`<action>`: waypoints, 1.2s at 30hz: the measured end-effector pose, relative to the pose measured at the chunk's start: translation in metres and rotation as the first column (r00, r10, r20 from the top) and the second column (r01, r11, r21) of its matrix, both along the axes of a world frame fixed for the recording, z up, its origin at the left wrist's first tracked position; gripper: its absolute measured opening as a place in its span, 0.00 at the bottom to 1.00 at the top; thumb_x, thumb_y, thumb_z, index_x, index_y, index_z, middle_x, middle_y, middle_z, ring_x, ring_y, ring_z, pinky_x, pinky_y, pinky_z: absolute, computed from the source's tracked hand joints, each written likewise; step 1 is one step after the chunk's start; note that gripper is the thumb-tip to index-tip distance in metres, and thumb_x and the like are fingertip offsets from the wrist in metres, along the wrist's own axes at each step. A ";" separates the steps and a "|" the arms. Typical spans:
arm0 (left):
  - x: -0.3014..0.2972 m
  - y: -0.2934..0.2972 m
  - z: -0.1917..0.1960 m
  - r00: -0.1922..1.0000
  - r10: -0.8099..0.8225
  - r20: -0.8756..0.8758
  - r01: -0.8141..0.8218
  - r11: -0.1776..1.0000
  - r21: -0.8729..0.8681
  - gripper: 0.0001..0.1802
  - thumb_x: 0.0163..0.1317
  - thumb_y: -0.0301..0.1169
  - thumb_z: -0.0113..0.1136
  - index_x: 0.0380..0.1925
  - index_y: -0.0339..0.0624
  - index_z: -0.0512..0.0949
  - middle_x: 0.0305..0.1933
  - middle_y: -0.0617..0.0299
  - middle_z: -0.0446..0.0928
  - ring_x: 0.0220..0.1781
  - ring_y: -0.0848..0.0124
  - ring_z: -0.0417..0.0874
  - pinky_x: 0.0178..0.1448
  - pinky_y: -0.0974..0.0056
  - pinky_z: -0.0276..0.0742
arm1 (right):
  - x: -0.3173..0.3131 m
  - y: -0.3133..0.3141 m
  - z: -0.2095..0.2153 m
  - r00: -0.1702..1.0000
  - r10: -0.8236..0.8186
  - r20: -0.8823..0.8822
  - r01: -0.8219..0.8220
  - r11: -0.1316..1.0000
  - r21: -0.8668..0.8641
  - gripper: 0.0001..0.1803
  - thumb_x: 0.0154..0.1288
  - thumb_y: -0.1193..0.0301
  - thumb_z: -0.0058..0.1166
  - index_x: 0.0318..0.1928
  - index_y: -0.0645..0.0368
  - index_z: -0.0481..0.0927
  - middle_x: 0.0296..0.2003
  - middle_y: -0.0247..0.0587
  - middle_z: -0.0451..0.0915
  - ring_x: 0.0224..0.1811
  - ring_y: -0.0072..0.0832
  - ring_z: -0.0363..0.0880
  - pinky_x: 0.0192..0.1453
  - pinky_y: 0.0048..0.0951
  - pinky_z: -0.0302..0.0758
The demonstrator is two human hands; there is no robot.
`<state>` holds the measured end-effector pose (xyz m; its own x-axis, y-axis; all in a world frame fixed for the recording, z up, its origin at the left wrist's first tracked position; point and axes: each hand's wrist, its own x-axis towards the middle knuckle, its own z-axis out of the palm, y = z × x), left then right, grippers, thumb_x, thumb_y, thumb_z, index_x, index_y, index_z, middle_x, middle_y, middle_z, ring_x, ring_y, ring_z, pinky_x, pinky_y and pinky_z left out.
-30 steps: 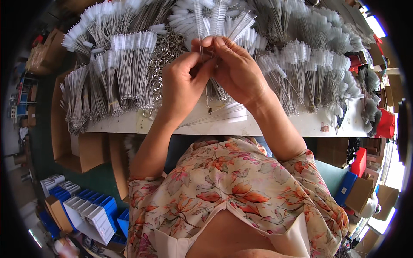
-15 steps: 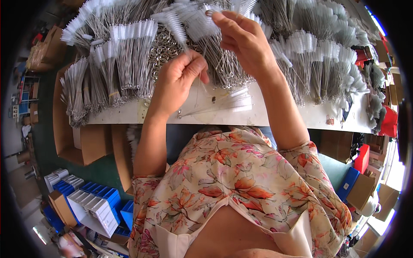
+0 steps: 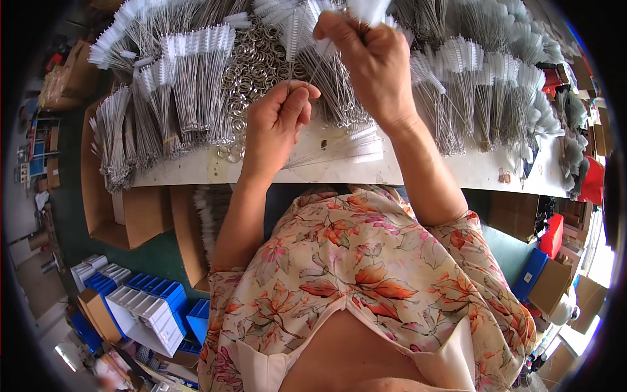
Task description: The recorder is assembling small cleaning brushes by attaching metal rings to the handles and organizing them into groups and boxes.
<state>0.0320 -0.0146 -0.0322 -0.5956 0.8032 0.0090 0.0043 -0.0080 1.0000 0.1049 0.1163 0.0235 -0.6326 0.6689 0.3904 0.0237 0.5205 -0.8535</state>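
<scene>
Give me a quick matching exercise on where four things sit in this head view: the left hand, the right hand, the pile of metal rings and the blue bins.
Things:
1. left hand
2. right hand
3. metal rings
4. blue bins

Places:
A. on the floor, lower left
B. raised at the top, grip on white-tipped wire brushes
C. heaped on the table between brush bundles
D. low over the table, fingers pinched on thin wires

Pairs: 1-D, 2-B, 3-C, 4-A

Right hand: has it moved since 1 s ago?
Yes. The right hand has gone up and away from the left hand, toward the far brush bundles, judged against the table edge. It pinches thin brushes.
</scene>
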 end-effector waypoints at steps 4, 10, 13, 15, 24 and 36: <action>-0.002 0.003 -0.007 0.997 0.002 0.076 0.000 0.999 -0.035 0.11 0.66 0.34 0.47 0.35 0.40 0.77 0.18 0.71 0.67 0.15 0.87 0.58 0.17 0.79 0.54 | -0.006 -0.006 -0.010 0.999 -0.003 -0.048 0.006 0.998 0.065 0.17 0.64 0.60 0.50 0.29 0.61 0.81 0.13 0.24 0.67 0.16 0.10 0.60 0.19 0.18 0.58; -0.009 -0.012 0.023 0.992 -0.008 0.126 -0.010 0.990 0.137 0.14 0.66 0.37 0.47 0.37 0.41 0.78 0.22 0.72 0.67 0.17 0.88 0.56 0.18 0.81 0.53 | -0.002 0.034 -0.029 0.867 0.370 -0.335 -0.498 0.675 -0.544 0.18 0.66 0.60 0.46 0.46 0.61 0.73 0.25 0.29 0.71 0.25 0.17 0.69 0.28 0.21 0.67; -0.024 -0.002 0.022 0.979 0.108 0.174 -0.165 0.919 0.359 0.16 0.66 0.38 0.46 0.37 0.37 0.78 0.23 0.68 0.69 0.22 0.84 0.64 0.24 0.78 0.64 | 0.001 0.021 -0.024 0.842 0.332 -0.425 -0.537 0.585 -0.608 0.20 0.68 0.58 0.41 0.48 0.61 0.76 0.29 0.31 0.74 0.33 0.17 0.73 0.38 0.20 0.72; -0.026 0.006 0.021 0.988 0.151 0.015 -0.147 0.930 0.336 0.14 0.66 0.36 0.47 0.38 0.38 0.78 0.26 0.67 0.70 0.25 0.82 0.66 0.27 0.76 0.66 | -0.004 0.009 -0.022 0.862 0.331 -0.383 -0.505 0.617 -0.604 0.23 0.70 0.56 0.37 0.56 0.59 0.69 0.35 0.31 0.71 0.39 0.19 0.71 0.47 0.21 0.71; -0.014 0.025 0.006 0.928 0.271 -0.257 -0.143 0.893 0.427 0.07 0.61 0.22 0.51 0.39 0.37 0.73 0.35 0.63 0.71 0.26 0.78 0.75 0.25 0.74 0.73 | -0.001 -0.013 -0.013 0.904 0.330 -0.272 -0.420 0.807 -0.416 0.24 0.63 0.54 0.49 0.51 0.59 0.74 0.32 0.36 0.77 0.39 0.23 0.73 0.44 0.24 0.69; 0.003 0.002 0.002 0.366 0.382 -0.848 0.057 0.901 0.430 0.19 0.48 0.15 0.60 0.42 0.41 0.78 0.50 0.54 0.66 0.46 0.65 0.73 0.46 0.69 0.75 | 0.000 -0.017 -0.034 0.746 -0.027 -0.665 -0.663 0.058 -0.747 0.10 0.66 0.67 0.46 0.39 0.61 0.74 0.26 0.31 0.76 0.26 0.18 0.71 0.35 0.20 0.72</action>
